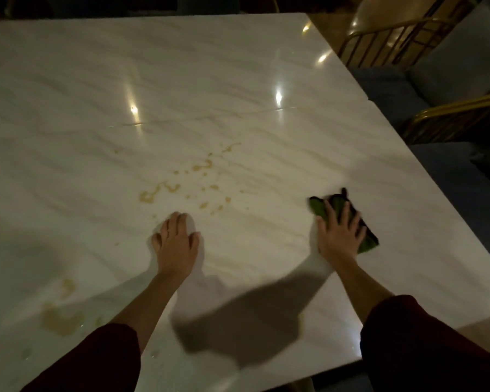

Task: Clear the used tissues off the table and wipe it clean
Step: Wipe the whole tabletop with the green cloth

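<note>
Head view: the right hand (340,233) presses flat, fingers spread, on a green cloth (317,206) near the right edge of the surface (238,80). The cloth's long axis runs roughly along that edge. The left hand (176,241) rests flat mid-surface and holds nothing. The brown splatter (181,188) lies just beyond the left hand, to the left of the cloth and slightly farther out, so the wipe likely sweeps leftward. A second stain (60,321) sits toward the near left corner. No tissues show.
</note>
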